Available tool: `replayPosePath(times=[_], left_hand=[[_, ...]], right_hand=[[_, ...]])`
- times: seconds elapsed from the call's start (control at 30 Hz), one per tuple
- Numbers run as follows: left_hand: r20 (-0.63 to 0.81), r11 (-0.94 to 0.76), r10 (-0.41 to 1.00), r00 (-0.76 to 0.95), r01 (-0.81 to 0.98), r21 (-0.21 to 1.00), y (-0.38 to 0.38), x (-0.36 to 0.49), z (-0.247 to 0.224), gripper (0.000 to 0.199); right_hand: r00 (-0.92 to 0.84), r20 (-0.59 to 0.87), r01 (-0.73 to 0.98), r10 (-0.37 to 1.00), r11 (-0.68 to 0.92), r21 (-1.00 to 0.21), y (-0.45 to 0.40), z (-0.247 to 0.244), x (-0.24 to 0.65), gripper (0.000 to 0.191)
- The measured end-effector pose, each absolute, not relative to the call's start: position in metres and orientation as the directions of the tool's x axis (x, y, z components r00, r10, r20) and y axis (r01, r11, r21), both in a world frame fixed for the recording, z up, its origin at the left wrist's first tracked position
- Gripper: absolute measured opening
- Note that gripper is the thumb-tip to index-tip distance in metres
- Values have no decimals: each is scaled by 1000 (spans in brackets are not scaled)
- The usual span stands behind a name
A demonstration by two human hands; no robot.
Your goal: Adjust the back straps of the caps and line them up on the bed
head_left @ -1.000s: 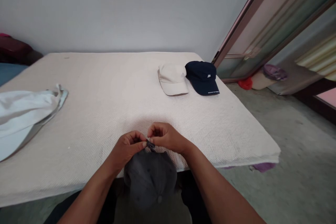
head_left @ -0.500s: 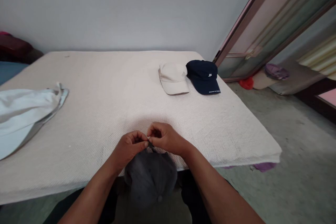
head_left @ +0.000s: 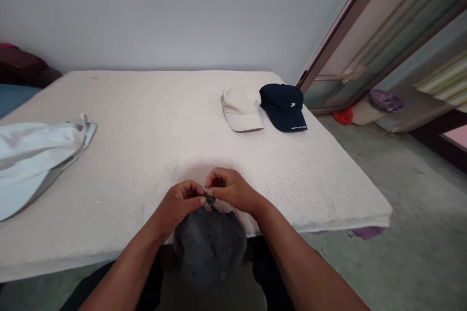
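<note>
A dark grey baseball cap (head_left: 211, 248) hangs at the near edge of the table, its crown toward me and its back strap up. My left hand (head_left: 182, 201) pinches the cap's strap (head_left: 210, 200) between thumb and fingers. From the other side my right hand (head_left: 231, 188) pinches the same strap close to its buckle, the fingertips of both hands nearly touching. The strap's small details are partly hidden by the fingers.
A beige cap (head_left: 241, 109) and a navy cap (head_left: 283, 107) lie side by side at the back right of the white-covered table (head_left: 146, 107). A pale blue-white cap (head_left: 36, 155) lies at the left. Behind stands a wall (head_left: 164, 14).
Both hands stay at the strap. The right hand's fingers have shifted slightly upward, and a little more of the dark strap shows between the hands.
</note>
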State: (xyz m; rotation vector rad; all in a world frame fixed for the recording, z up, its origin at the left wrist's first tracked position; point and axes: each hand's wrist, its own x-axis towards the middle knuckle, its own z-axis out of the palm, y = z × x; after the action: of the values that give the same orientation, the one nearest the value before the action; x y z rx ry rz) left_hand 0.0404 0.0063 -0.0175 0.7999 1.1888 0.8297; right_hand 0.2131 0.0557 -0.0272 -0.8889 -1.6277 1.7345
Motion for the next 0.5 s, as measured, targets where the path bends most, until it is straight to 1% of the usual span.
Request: replayPosePath(times=[0.23,0.5], left_hand=[[-453,474,875,173,-111,873,7,40,-21,20],[-454,480,872,182,-144,865,6,41,-22,24]], right_hand=[[-616,-94,-42,782,-151,-988,55,-26,213,10],[-638,-76,-22,766,-118,-993,58,-29,215,6]])
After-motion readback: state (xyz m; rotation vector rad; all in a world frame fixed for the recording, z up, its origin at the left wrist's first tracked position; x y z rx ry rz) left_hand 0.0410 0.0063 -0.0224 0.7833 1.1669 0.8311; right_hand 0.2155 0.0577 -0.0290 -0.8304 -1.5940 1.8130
